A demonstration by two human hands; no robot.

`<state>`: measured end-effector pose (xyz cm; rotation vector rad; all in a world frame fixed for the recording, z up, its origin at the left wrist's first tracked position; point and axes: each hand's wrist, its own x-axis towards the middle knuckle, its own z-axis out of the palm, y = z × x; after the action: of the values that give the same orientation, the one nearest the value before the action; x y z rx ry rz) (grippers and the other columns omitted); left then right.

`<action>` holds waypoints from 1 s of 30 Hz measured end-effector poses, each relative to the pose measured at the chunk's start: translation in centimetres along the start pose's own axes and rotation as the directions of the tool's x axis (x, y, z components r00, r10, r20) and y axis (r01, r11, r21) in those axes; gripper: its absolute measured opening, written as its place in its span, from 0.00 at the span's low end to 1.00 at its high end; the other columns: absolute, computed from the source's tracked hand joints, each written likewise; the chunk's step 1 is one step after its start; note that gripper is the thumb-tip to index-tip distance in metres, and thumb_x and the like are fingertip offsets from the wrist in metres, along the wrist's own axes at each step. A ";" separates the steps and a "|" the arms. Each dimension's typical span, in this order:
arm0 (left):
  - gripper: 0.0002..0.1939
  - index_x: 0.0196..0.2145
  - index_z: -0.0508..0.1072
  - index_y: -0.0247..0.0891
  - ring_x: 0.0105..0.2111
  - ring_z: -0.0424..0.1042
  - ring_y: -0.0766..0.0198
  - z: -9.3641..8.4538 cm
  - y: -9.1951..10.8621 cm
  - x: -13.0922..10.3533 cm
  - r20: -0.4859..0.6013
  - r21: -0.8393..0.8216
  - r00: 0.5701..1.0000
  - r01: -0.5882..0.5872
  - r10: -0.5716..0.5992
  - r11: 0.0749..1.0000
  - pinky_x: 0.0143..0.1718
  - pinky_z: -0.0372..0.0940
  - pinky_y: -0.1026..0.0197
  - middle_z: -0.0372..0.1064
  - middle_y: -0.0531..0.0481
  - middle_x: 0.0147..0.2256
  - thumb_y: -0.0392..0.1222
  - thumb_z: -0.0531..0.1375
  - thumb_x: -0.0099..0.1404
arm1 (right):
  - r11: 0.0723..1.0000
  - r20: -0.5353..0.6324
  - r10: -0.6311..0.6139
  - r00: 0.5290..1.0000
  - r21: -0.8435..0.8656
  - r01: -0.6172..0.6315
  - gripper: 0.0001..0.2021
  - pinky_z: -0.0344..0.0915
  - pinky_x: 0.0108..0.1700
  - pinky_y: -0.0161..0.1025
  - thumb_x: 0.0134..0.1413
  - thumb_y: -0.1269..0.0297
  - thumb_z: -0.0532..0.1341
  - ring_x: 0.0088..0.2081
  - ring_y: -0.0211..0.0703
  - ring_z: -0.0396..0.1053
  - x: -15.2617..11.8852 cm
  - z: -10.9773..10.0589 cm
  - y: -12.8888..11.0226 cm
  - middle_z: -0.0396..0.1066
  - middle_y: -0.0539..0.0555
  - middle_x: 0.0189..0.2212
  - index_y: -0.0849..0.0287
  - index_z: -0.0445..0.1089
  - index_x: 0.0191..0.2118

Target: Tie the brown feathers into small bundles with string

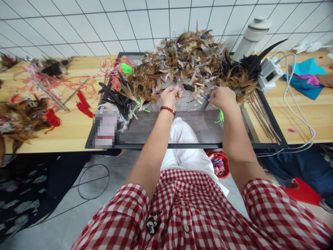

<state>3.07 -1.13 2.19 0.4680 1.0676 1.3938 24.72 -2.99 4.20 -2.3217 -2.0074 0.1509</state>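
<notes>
My left hand [171,96] is closed, fingertips pressed together, above the near side of a large heap of brown feathers [182,57]; anything pinched in it is too small to make out. To its right, my right hand [224,98] is also closed, with a small blue bit [207,98] showing at its fingertips. Bright green yarn [220,116] hangs just below that hand; whether the fingers grip it is hidden. Left of my hands lie tied bundles of black feathers [117,95] and brown feathers [135,88]. A glass-topped, black-framed panel [156,133] lies beneath everything.
A phone-like item, blurred out [105,128], lies at the left corner. Thin sticks [264,116] line the right side, near a white charger [270,74] with a cable and a pale bottle [251,38]. Red yarn [83,104] and scissors-like metal tools [49,93] lie left.
</notes>
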 end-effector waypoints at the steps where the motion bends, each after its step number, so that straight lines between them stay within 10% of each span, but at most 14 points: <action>1: 0.09 0.32 0.68 0.36 0.22 0.71 0.76 0.0 0.1 0.0 -0.008 -0.016 1.000 -0.001 0.000 1.000 0.32 0.68 0.72 0.71 0.57 0.23 0.29 0.63 0.68 | 1.000 -0.004 -0.003 1.000 -0.015 0.003 0.09 0.69 0.47 0.52 0.54 0.60 0.65 0.46 0.59 0.77 0.1 0.3 -0.2 0.80 0.62 0.37 0.57 0.80 0.38; 21: 0.09 0.35 0.69 0.38 0.21 0.69 0.77 -0.2 0.7 0.0 -0.060 0.029 0.995 0.087 -0.086 0.996 0.27 0.63 0.74 0.72 0.57 0.25 0.35 0.68 0.65 | 0.986 0.018 -0.166 0.986 0.029 0.165 0.06 0.68 0.48 0.47 0.49 0.60 0.67 0.47 0.58 0.75 -0.2 0.4 -0.7 0.81 0.57 0.34 0.53 0.80 0.33; 30: 0.09 0.33 0.69 0.38 0.22 0.70 0.76 -0.1 0.7 -0.3 -0.041 0.070 0.997 0.069 -0.066 0.995 0.29 0.63 0.73 0.71 0.58 0.24 0.35 0.67 0.66 | 0.979 -0.272 0.014 0.962 0.197 0.042 0.16 0.68 0.47 0.50 0.61 0.60 0.55 0.45 0.57 0.74 0.4 0.0 -0.2 0.80 0.62 0.39 0.56 0.78 0.48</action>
<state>2.66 -1.35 2.78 0.4540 1.1576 1.3138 24.61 -2.58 4.21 -2.0760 -1.7861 0.0291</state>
